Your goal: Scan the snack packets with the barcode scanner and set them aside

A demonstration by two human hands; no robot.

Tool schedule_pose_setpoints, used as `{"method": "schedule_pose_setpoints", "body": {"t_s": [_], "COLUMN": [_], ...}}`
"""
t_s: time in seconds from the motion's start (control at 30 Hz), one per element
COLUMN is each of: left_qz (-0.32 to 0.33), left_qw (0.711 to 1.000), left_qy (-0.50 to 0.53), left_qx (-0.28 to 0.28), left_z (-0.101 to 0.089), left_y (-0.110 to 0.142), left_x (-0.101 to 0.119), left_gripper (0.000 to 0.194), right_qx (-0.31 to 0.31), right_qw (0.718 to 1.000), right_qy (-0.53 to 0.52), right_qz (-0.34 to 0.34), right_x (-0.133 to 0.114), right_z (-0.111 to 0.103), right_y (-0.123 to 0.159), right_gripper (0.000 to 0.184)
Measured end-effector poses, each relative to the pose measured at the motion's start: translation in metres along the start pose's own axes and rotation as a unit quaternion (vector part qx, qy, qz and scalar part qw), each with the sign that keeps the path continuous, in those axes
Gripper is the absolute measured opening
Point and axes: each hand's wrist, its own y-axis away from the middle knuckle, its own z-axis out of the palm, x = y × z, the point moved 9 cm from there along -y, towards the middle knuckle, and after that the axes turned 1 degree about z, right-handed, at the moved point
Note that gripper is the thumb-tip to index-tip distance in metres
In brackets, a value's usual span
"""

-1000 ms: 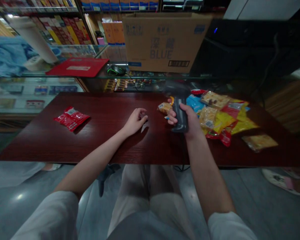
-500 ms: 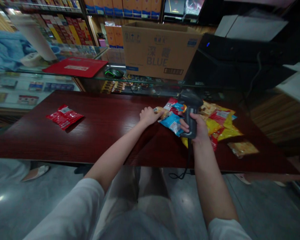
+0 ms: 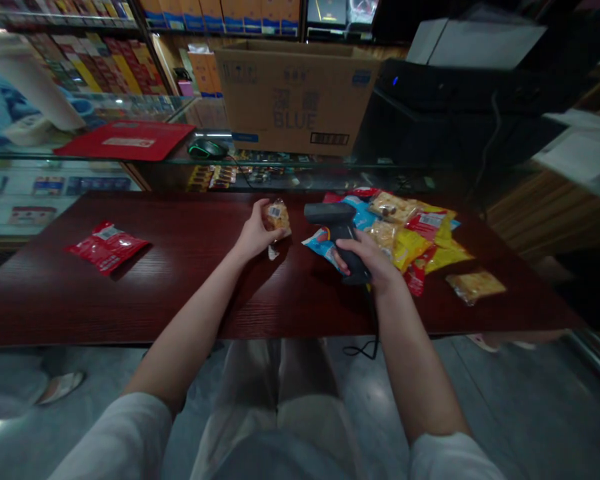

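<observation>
Got a cardboard box [image 3: 260, 107] + black mouse [image 3: 207, 149] past the tabletop's [image 3: 175, 227] far edge, red mat [image 3: 165, 137] beyond its far-left corner.

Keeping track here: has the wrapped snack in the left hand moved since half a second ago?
Yes. Judged against the cardboard box, the wrapped snack has moved left, away from the piled packets.

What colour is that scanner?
The scanner is dark grey, nearly black, seen best in the head view.

Head-worn camera, single view; I look forward and down from above my legs [image 3: 307, 387] at 6 o'clock. My left hand [image 3: 254, 235] near, 9 o'clock of centre; my right hand [image 3: 374, 259] near, 3 o'clock. Carton [image 3: 300, 100] farther off, 12 o'clock, beyond tabletop [image 3: 195, 293].
</observation>
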Motion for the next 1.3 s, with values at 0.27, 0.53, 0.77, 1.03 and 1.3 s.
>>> {"method": "schedule_pose_setpoints", "body": {"t_s": [0.27, 0.53, 0.77, 1.03, 1.3], "left_qz": [0.078, 0.092, 0.089, 0.024, -0.089], "left_qw": [0.99, 0.978, 0.979, 0.977, 0.915], "left_qy": [-0.11, -0.182, -0.179, -0.212, -0.382], "left_qx": [-0.039, -0.044, -0.04, -0.007, 0.098], "left_z": [0.009, 0.011, 0.012, -0.002, -0.065], "left_y": [0.005, 0.016, 0.017, 0.011, 0.013], "left_x": [0.033, 0.052, 0.05, 0.039, 0.025], "left_gripper": [0.071, 0.071, 0.072, 0.072, 0.07], "right_qx": [-0.018, -0.037, -0.046, -0.018, -0.006], "right_qw": [1.0, 0.999, 0.998, 0.998, 0.998], "right_qy": [-0.003, -0.024, -0.014, -0.036, -0.045], "right_qz": [-0.007, -0.03, -0.036, -0.042, -0.04], "right_x": [0.007, 0.006, 0.006, -0.002, -0.001], "right_z": [0.002, 0.007, 0.009, 0.005, 0.001], "right_y": [-0.007, -0.007, -0.006, -0.003, -0.004], "right_gripper": [0.046, 0.042, 0.036, 0.039, 0.042]}}
